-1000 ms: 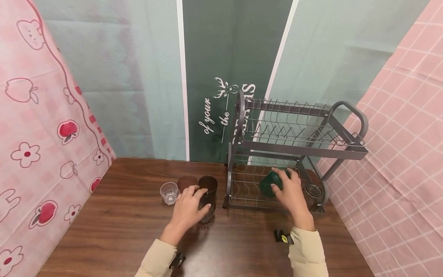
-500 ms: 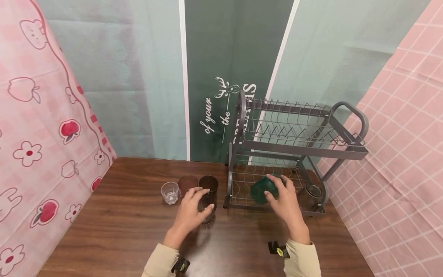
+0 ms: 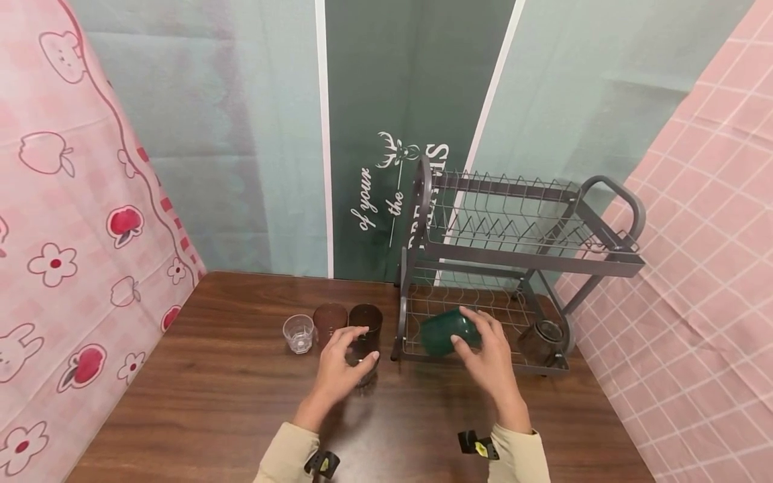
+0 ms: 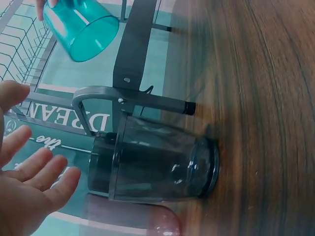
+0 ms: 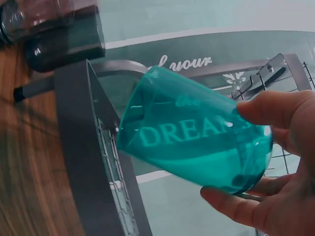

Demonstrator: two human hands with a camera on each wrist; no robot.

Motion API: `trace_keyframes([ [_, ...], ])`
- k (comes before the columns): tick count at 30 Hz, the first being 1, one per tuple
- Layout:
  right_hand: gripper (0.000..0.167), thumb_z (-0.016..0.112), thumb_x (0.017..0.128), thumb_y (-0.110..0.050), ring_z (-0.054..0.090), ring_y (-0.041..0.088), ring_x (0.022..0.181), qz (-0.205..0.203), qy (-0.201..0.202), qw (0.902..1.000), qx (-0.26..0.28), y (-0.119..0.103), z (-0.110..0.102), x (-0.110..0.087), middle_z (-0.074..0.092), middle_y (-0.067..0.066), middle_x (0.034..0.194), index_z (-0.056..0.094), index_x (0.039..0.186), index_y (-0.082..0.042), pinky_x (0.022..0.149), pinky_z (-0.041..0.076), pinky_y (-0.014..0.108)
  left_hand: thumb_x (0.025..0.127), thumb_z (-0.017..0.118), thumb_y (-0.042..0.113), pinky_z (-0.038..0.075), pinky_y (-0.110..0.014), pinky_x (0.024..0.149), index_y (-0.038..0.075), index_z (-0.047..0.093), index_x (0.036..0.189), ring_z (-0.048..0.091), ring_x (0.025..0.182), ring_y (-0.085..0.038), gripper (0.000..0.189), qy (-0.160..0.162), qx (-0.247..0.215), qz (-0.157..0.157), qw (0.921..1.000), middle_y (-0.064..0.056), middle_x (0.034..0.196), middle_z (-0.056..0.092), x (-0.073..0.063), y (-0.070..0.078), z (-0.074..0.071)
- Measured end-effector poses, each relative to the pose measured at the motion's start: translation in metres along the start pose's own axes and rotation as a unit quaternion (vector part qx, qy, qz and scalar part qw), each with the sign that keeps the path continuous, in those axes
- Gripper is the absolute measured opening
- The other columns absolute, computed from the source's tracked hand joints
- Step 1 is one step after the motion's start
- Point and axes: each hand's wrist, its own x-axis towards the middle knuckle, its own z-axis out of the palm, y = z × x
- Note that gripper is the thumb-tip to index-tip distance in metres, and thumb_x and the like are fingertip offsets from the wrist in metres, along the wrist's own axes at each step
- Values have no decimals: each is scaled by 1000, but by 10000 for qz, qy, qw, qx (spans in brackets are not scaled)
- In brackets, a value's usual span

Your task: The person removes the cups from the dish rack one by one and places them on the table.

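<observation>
My right hand [image 3: 492, 359] grips a teal green glass tumbler [image 3: 443, 333] near its base. In the right wrist view the tumbler [image 5: 192, 132] is tilted, mouth facing down toward the left, over the lower tier of the rack. My left hand [image 3: 338, 369], fingers spread and holding nothing, hovers beside a greyish see-through glass [image 4: 157, 162]. Behind that glass stands a dark glass [image 3: 366, 316], with a reddish-brown glass [image 3: 329, 320] to its left. A small clear glass [image 3: 298, 334] is at the left end of the group. The left hand partly hides the greyish glass in the head view.
A grey two-tier dish rack [image 3: 531, 260] stands at the right of the wooden table [image 3: 211, 389]. One see-through glass [image 3: 542, 342] rests at the right end of its lower tier. Patterned cloths [image 3: 127, 168] hang behind and at both sides.
My right hand has carried the teal tumbler to the left across the lower tier, tilting it further. My left hand has shifted slightly right, beside the glasses.
</observation>
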Motion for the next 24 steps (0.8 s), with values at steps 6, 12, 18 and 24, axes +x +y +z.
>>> trace_keyframes([
  [6,54,73,78,-3,50,40,107,-19,317,9986,414,-1,8,-5,45,23,128,56,128,-9,70,49,50,75,78,14,50,-47,76,11,62,118,56,104,-26,46,-70,-816,-266,9963,-3,117,57,0,1,5],
  [12,53,72,80,-7,52,27,103,271,311,9950,910,-2,18,-9,49,16,125,54,130,-14,74,47,45,76,74,2,46,-55,79,3,58,120,53,107,-37,46,-304,-1717,-505,9834,-18,119,54,2,15,2],
  [18,51,68,84,-6,50,20,100,557,193,9843,1666,-2,27,-13,51,11,122,52,131,-15,75,48,34,77,70,-6,41,-59,84,-8,53,121,47,111,-47,48,-570,-2482,-668,9647,-26,123,50,3,30,-5],
  [24,49,61,87,3,50,27,103,725,-28,9697,2332,-25,26,-16,47,19,127,47,133,-3,74,48,25,75,68,-12,41,-59,85,-13,48,124,46,113,-45,53,-557,-3060,-689,9479,-26,124,49,3,22,1],
])
